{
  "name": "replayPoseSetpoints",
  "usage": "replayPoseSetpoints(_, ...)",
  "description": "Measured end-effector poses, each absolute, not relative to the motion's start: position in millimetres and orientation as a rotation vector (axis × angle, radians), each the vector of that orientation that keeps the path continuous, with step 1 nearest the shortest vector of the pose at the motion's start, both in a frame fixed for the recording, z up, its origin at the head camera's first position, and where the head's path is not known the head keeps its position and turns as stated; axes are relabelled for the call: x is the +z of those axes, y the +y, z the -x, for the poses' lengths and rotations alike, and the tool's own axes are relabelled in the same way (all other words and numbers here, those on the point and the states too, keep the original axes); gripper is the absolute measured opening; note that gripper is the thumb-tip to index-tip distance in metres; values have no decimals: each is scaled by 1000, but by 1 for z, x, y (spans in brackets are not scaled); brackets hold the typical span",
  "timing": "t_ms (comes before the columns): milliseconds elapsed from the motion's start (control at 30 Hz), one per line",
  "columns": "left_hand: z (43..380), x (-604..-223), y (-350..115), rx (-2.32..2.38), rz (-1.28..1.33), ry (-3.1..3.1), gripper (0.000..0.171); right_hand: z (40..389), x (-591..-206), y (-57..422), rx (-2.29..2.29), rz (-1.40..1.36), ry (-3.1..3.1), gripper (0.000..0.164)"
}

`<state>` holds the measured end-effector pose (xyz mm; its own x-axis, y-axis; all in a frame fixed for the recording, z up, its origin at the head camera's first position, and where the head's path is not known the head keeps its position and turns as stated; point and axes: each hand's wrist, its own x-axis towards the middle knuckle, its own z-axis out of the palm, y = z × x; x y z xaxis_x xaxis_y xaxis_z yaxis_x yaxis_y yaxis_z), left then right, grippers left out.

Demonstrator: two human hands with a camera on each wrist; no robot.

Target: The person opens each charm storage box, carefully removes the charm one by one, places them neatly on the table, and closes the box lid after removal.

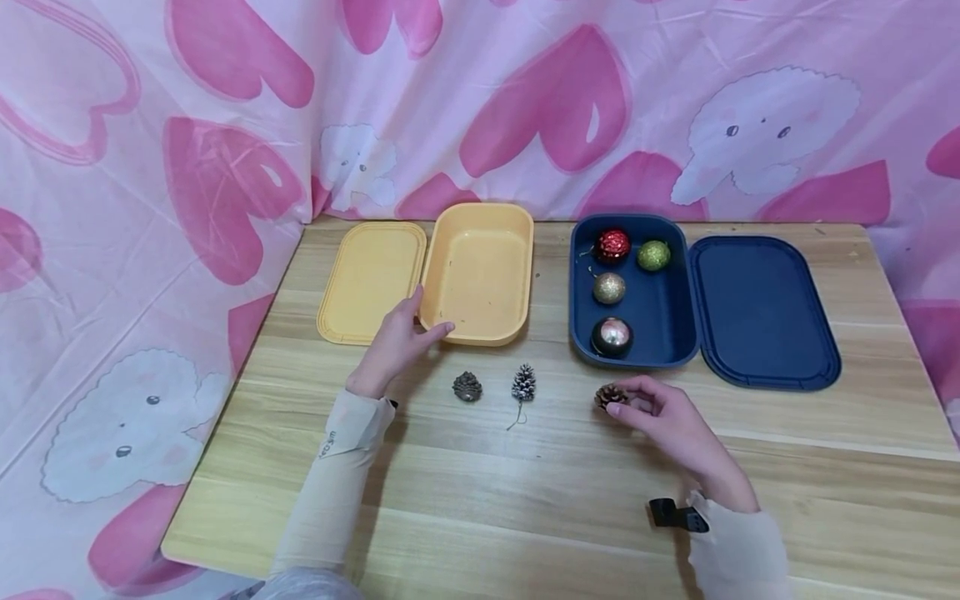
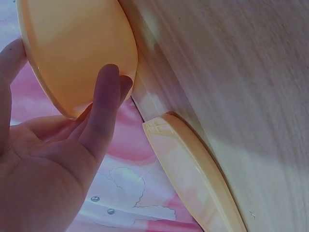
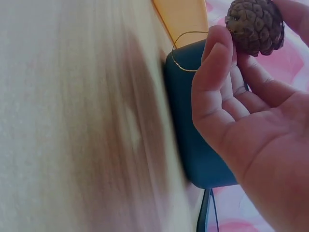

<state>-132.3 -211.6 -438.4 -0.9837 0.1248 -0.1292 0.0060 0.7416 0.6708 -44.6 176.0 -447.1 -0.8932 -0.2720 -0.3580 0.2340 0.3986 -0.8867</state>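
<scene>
My left hand (image 1: 396, 340) holds the near left corner of a yellow plastic box (image 1: 517, 321). Its thumb lies on the front rim and its fingers against the outer wall. Over the table, my right hand (image 1: 678, 429) pinches a brown pine cone (image 1: 609, 397) between thumb and fingers. A thin gold loop (image 3: 176, 53) hangs beside that cone in the right wrist view. Between the hands lie a dark pine cone (image 1: 467, 387) and a white-tipped pine cone (image 1: 523, 383) with a string. A navy box (image 1: 667, 333) stands just beyond my right hand.
Inside the navy box are a red ball (image 1: 612, 246), a green ball (image 1: 653, 256), a gold ball (image 1: 609, 288) and a shiny pink ball (image 1: 613, 336). A yellow lid (image 1: 372, 283) lies far left, a navy lid (image 1: 765, 312) far right. A pink curtain (image 1: 420, 100) hangs behind the table.
</scene>
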Motion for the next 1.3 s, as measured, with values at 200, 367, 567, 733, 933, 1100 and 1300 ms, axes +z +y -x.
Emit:
replayPoseSetpoints(200, 133, -437, -212, 1065, -85, 2766, 93, 45, -451, 174, -1497, 9, 2231, 46)
replayPoseSetpoints(367, 134, -437, -211, 1070, -68, 2753, 94, 47, -453, 169, -1473, -27, 2258, 48)
replayPoseSetpoints(567, 134, -437, -211, 1079, -81, 2760, 94, 50, -457, 159, -1363, -37, 2317, 46)
replayPoseSetpoints(733, 134, -437, -211, 1069, -106, 2779, 94, 50, -460, 151, -1256, 2, 2428, 45)
replayPoseSetpoints(933, 135, -439, -212, 1062, -107, 2788, 94, 52, -458, 144, -1121, 10, 2564, 43)
replayPoseSetpoints(1100, 135, -440, -212, 1073, -114, 2786, 93, 53, -456, 139, -1064, -57, 2618, 42)
replayPoseSetpoints(1300, 134, -438, -212, 1076, -92, 2765, 93, 52, -456, 134, -1054, -86, 2637, 48)
